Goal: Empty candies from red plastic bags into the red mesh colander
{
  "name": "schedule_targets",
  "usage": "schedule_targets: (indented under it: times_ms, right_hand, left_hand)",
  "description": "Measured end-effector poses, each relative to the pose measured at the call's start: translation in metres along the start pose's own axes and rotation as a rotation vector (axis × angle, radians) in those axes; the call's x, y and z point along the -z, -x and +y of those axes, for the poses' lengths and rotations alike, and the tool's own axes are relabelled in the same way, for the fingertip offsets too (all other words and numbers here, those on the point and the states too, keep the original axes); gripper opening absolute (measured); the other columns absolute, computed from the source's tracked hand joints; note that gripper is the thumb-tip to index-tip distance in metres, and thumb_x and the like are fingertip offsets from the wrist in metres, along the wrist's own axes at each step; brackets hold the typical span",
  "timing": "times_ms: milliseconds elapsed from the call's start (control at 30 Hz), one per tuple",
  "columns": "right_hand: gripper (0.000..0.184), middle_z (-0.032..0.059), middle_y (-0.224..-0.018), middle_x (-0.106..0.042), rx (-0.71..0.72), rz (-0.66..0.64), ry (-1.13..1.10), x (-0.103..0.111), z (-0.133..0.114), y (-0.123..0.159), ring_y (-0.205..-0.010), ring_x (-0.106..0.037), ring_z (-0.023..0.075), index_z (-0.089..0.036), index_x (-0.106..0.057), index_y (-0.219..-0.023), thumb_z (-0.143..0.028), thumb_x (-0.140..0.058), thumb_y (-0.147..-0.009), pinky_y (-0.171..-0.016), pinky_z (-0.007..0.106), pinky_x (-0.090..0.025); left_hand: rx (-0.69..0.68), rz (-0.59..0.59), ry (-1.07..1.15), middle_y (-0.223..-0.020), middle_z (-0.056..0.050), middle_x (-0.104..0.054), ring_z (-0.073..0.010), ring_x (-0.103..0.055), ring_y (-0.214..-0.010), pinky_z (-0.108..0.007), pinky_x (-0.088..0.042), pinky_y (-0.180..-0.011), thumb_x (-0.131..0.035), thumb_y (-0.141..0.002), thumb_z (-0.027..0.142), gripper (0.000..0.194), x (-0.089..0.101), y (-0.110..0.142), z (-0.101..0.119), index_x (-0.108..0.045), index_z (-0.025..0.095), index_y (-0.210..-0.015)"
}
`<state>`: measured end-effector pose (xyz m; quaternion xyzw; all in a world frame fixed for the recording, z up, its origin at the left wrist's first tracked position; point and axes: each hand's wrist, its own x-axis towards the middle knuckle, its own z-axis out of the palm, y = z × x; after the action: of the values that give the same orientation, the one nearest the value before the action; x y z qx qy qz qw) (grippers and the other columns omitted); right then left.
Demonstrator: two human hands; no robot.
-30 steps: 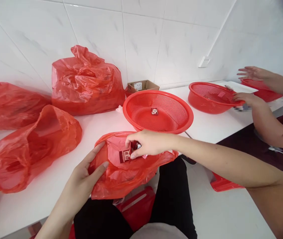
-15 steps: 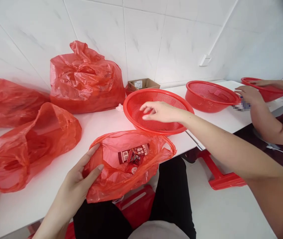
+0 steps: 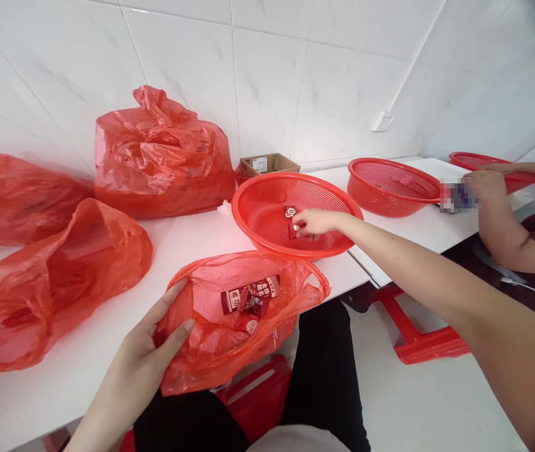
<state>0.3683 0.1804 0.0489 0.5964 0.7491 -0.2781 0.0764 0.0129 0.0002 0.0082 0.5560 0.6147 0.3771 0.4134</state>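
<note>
- Two bare hands work well apart. For all bearings, 12 o'clock points straight away from the wearer.
- Left hand (image 3: 147, 351): gripping the near-left end of the handled red bag (image 3: 211, 370), thumb and forefinger spread along its mouth.
- Right hand (image 3: 317, 223): inside the red basket (image 3: 254, 210), fingers drawn together at a small red packet (image 3: 291, 232). Whether the fingers grip this packet or only touch it cannot be told.
- Small red packet: at 9 o'clock from the right hand, directly at the fingertips; at 2 o'clock from the left hand, well apart.
- Dark wrapped piece (image 3: 290, 212): in the basket, at 10 o'clock from the right hand, just beside it.
- Long maroon packet (image 3: 230, 302): inside the handled bag, at 2 o'clock from the left hand and 8 o'clock from the right. A smaller glossy packet (image 3: 255, 306) partly overlaps it.
- Cardboard box (image 3: 291, 164): at 12 o'clock from the basket, near the wall.
- Large red bag (image 3: 164, 169): at 12 o'clock from the left hand, on the table (image 3: 183, 235).
- Second basket (image 3: 385, 199): between 2 and 3 o'clock from the first.
</note>
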Motion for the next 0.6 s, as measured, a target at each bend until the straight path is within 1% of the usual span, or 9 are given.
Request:
schedule_targets:
  times_ms: [100,200,267,333,400,433,467,533,600]
  right_hand:
    - [0.023,0.0081,-0.106,-0.07,0.21,0.121,-0.268,0.005,-0.027,0.018,-0.058,-0.059,0.0066,-0.018,-0.062,-0.107,-0.035,-0.053,-0.095,-0.049,0.019,-0.041]
    - [0.028,0.0035,-0.101,-0.072,0.456,0.058,-0.489,-0.005,-0.067,0.036,-0.05,-0.054,0.0043,-0.021,-0.064,-0.106,-0.044,-0.061,-0.09,-0.05,0.02,-0.043]
    - [0.027,0.0016,-0.099,-0.072,0.474,0.076,-0.488,-0.011,-0.086,0.039,-0.046,-0.051,0.0032,-0.023,-0.063,-0.108,-0.043,-0.061,-0.09,-0.052,0.02,-0.045]
    - [0.023,0.0021,-0.094,-0.071,0.403,0.268,-0.453,-0.01,-0.089,0.033,-0.046,-0.05,0.0032,-0.02,-0.061,-0.104,-0.04,-0.058,-0.093,-0.051,0.02,-0.044]
    - [0.023,0.004,-0.09,-0.069,0.281,0.425,-0.361,-0.004,-0.075,0.022,-0.05,-0.052,0.0051,-0.018,-0.059,-0.102,-0.039,-0.054,-0.095,-0.049,0.019,-0.042]
    - [0.024,0.0053,-0.092,-0.068,0.197,0.404,-0.261,-0.001,-0.064,0.016,-0.054,-0.054,0.0067,-0.018,-0.058,-0.105,-0.039,-0.055,-0.094,-0.05,0.02,-0.042]
    - [0.028,0.0067,-0.094,-0.068,0.103,0.309,-0.132,0.001,-0.052,0.011,-0.058,-0.057,0.0088,-0.018,-0.058,-0.108,-0.04,-0.06,-0.091,-0.051,0.021,-0.043]
    - [0.037,0.0088,-0.096,-0.067,-0.078,0.025,0.123,0.0,-0.029,0.003,-0.065,-0.061,0.0147,-0.017,-0.061,-0.108,-0.036,-0.072,-0.078,-0.054,0.025,-0.045]
    - [0.034,0.0077,-0.09,-0.067,-0.179,-0.179,0.246,-0.008,-0.013,-0.001,-0.066,-0.063,0.0189,-0.017,-0.067,-0.099,-0.028,-0.078,-0.068,-0.056,0.029,-0.046]
  left_hand:
    - [0.015,-0.011,0.02,-0.148,0.004,-0.051,-0.0256,-0.046,-0.136,-0.039,-0.043,-0.109,-0.066,-0.08,0.05,0.066,0.0,-0.002,0.0,-0.047,0.038,-0.143]
    - [0.022,-0.016,0.045,-0.151,0.002,-0.047,-0.028,-0.047,-0.136,-0.039,-0.049,-0.104,-0.066,-0.08,0.051,0.07,-0.004,-0.005,0.002,-0.044,0.036,-0.145]
    - [0.025,-0.027,0.06,-0.152,0.001,-0.046,-0.0298,-0.048,-0.135,-0.04,-0.052,-0.101,-0.066,-0.081,0.051,0.072,-0.006,-0.007,0.001,-0.041,0.034,-0.147]
    - [0.01,-0.041,0.07,-0.151,0.0,-0.048,-0.0293,-0.05,-0.133,-0.041,-0.051,-0.101,-0.066,-0.082,0.05,0.072,-0.007,-0.008,-0.001,-0.04,0.035,-0.147]
    - [-0.003,-0.051,0.081,-0.149,0.001,-0.049,-0.0278,-0.051,-0.133,-0.043,-0.049,-0.104,-0.065,-0.083,0.05,0.07,-0.005,-0.007,-0.004,-0.039,0.038,-0.147]
    - [-0.006,-0.053,0.089,-0.149,0.001,-0.05,-0.0276,-0.051,-0.133,-0.044,-0.048,-0.105,-0.065,-0.083,0.05,0.07,-0.004,-0.006,-0.005,-0.04,0.038,-0.146]
    - [-0.008,-0.052,0.094,-0.149,0.001,-0.05,-0.0278,-0.05,-0.133,-0.045,-0.047,-0.106,-0.065,-0.082,0.051,0.069,-0.002,-0.005,-0.007,-0.04,0.038,-0.146]
    - [-0.008,-0.042,0.094,-0.151,-0.001,-0.048,-0.0288,-0.047,-0.136,-0.047,-0.043,-0.109,-0.065,-0.082,0.051,0.069,0.001,-0.004,-0.008,-0.041,0.036,-0.146]
    - [-0.004,-0.031,0.087,-0.152,-0.002,-0.046,-0.0289,-0.044,-0.138,-0.048,-0.039,-0.112,-0.064,-0.083,0.05,0.069,0.002,-0.003,-0.007,-0.041,0.034,-0.147]
